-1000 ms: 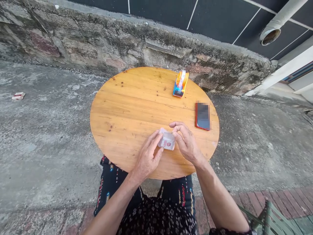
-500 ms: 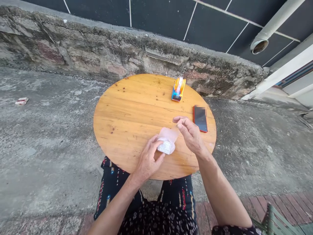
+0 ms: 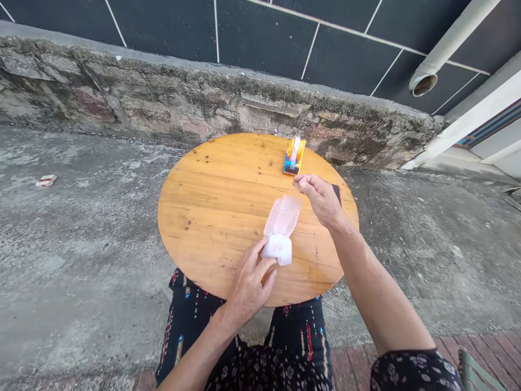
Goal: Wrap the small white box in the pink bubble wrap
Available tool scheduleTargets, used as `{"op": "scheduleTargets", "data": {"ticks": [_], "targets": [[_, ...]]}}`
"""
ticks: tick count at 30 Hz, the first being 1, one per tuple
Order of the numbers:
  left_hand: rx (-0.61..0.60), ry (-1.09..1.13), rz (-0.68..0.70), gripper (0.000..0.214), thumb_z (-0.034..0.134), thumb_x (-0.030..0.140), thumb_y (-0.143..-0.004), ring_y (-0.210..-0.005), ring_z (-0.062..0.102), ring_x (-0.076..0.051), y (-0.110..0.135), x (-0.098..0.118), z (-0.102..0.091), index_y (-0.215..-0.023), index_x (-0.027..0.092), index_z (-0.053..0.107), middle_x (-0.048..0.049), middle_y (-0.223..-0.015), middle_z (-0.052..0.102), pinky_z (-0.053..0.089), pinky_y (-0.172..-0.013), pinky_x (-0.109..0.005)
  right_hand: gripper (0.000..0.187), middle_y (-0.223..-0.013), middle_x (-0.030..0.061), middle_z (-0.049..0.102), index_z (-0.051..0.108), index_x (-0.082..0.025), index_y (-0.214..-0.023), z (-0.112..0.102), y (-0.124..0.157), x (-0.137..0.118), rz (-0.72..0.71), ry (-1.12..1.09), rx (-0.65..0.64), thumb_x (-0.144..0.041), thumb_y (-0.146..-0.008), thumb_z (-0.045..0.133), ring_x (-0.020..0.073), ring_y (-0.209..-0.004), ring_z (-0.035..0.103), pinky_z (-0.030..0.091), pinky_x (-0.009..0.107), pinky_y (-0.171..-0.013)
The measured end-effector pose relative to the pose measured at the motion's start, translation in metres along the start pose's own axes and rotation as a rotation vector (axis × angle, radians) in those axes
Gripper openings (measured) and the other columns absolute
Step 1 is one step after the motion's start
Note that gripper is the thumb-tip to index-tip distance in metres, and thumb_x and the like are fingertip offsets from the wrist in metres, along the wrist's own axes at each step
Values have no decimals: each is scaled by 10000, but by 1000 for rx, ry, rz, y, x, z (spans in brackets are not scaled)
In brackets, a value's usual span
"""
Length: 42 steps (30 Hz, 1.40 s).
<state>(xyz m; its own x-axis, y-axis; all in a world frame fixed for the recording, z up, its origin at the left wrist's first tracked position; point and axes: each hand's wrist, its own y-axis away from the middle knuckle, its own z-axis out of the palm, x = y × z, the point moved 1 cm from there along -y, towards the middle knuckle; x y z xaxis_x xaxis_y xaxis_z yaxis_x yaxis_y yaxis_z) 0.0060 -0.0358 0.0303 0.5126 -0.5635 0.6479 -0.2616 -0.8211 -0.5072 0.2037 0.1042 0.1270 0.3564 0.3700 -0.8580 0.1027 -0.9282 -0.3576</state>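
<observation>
A small clear plastic bag (image 3: 281,227) with white contents at its near end lies on the round wooden table (image 3: 211,195). My left hand (image 3: 249,283) pinches the bag's white near end against the table. My right hand (image 3: 319,196) is lifted over the table's right side, fingers curled, thumb and forefinger pressed together close to the bag's far corner; what they hold is too small to make out. An orange and blue tape dispenser (image 3: 293,155) stands at the table's far edge. A dark phone (image 3: 336,191) lies mostly hidden behind my right hand.
A rough stone ledge (image 3: 163,103) runs behind the table below a dark tiled wall. A white drain pipe (image 3: 443,46) ends at the upper right. A small packet (image 3: 45,180) lies on the concrete floor at left. My patterned skirt (image 3: 260,353) shows below the table.
The folded bag has been unrolled and now lies stretched out away from me. My right hand moved up and right, toward the phone. My left hand stayed on the bag's near end.
</observation>
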Motion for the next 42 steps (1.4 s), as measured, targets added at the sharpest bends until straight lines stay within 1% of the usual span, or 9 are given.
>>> {"op": "scheduleTargets", "data": {"ticks": [13, 18, 23, 26, 28, 32, 35, 38, 42], "targets": [[-5, -53, -29, 157, 552, 126, -851, -1226, 520, -260, -10, -3, 9, -941, 198, 659, -107, -1398, 501, 482, -1000, -437, 189, -736, 2, 594, 547, -195, -726, 3, -44, 45, 238, 217, 58, -370, -776, 495, 155, -722, 520, 410, 290, -707], [8, -49, -21, 165, 568, 113, -824, -1204, 539, -262, -9, -6, 10, -924, 202, 664, -98, -1390, 523, 487, -988, -440, 179, -730, 27, 611, 535, -192, -686, 1, -56, 63, 314, 269, 86, -330, -761, 448, 163, -708, 560, 430, 292, -678], [25, -3, -30, 163, 568, 115, -821, -1193, 554, -256, -11, -7, 9, -917, 201, 666, -108, -1367, 544, 492, -980, -430, 189, -711, 25, 619, 537, -200, -717, -5, -44, 25, 265, 418, 69, -361, -794, 473, 173, -672, 571, 413, 299, -656], [28, 20, -33, 159, 566, 120, -823, -1181, 562, -253, -11, -8, 11, -910, 206, 668, -109, -1353, 555, 494, -970, -435, 304, -694, 85, 653, 597, -187, -684, 16, -23, -9, 197, 888, -156, -476, -774, 577, 253, -730, 616, 423, 359, -699], [35, 33, -42, 156, 563, 129, -828, -1184, 561, -255, -10, -8, 13, -909, 209, 669, -111, -1348, 559, 491, -974, -448, 377, -832, 175, 699, 666, -152, -797, 34, -10, -21, 185, 1120, -313, -523, -768, 612, 314, -831, 646, 440, 391, -733], [24, 169, -124, 146, 558, 167, -840, -1196, 569, -244, -9, -8, 2, -894, 218, 684, -98, -1330, 578, 486, -1004, -438, 257, -933, 203, 721, 707, -133, -918, 48, 1, -19, 256, 1204, -386, -352, -829, 604, 305, -931, 668, 451, 357, -772], [68, 307, -298, 140, 568, 248, -856, -1161, 597, -226, -28, -13, -23, -920, 218, 689, -79, -1247, 635, 479, -1018, -410, 227, -919, 194, 727, 707, -138, -918, 33, 3, -12, 278, 1210, -351, -255, -872, 518, 301, -907, 681, 444, 344, -733], [198, 359, -461, 256, 531, 296, -874, -1088, 627, -208, -71, -27, -43, -1074, 184, 645, -87, -1161, 673, 495, -973, -364, 265, -901, 170, 731, 694, -159, -899, 16, 9, -9, 275, 1202, -319, -246, -902, 445, 302, -875, 684, 413, 330, -672], [-68, 258, -495, 359, 580, 271, -795, -983, 653, -194, -140, -49, -20, -1131, 153, 628, -97, -1141, 685, 511, -882, -315, 264, -855, 100, 733, 663, -203, -877, 9, 21, -5, 251, 1161, -289, -303, -928, 424, 248, -811, 672, 348, 288, -613]]}}
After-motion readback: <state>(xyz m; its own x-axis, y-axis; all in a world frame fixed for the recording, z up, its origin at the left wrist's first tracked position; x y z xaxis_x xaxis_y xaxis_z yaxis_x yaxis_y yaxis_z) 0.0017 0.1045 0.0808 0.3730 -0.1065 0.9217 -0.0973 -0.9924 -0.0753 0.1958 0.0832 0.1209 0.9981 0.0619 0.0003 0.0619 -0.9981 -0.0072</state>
